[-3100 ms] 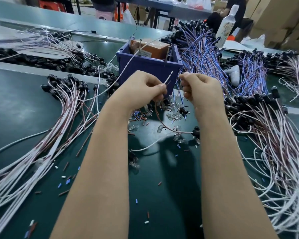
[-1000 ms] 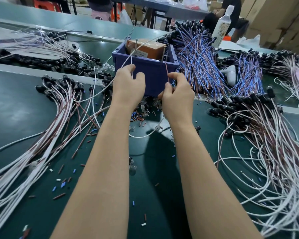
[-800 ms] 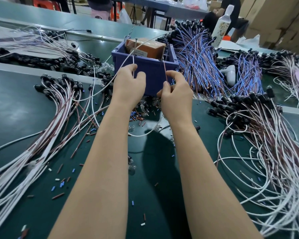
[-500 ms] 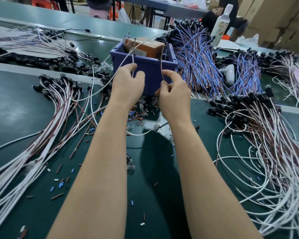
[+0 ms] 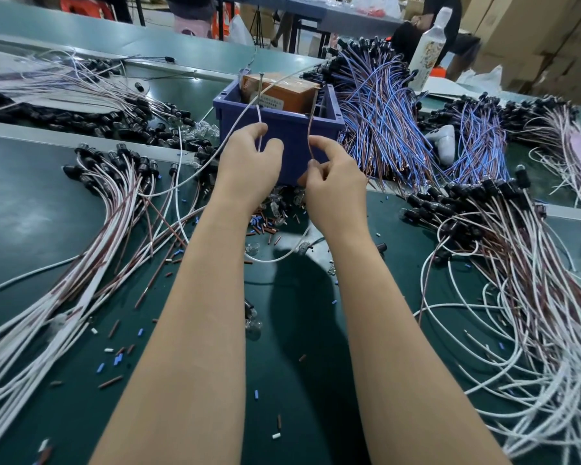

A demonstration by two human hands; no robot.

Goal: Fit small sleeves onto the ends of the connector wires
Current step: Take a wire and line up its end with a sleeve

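Observation:
My left hand [image 5: 249, 169] pinches a thin white wire [image 5: 258, 129] that stands up between thumb and forefinger. Close to its right, my right hand [image 5: 332, 193] pinches a brown wire [image 5: 311, 132] that rises in front of the blue bin. Both hands hover just before the bin, a short gap between them. A white lead [image 5: 282, 256] loops down from the hands to the green mat. Small brown, blue and white sleeves [image 5: 264, 228] lie scattered under the hands. Whether a sleeve sits on either wire end is hidden by my fingers.
A blue plastic bin [image 5: 329, 120] with an orange box [image 5: 279, 94] stands right behind my hands. Bundles of white-brown connector wires [image 5: 108, 229] lie left, more wires [image 5: 524, 270] right, blue-brown ones [image 5: 383, 105] behind. A white bottle [image 5: 428, 52] stands at the back.
Both hands moved away from me toward the bin and closer together. The right hand now holds the brown wire upright; its thumb and forefinger have shifted along it.

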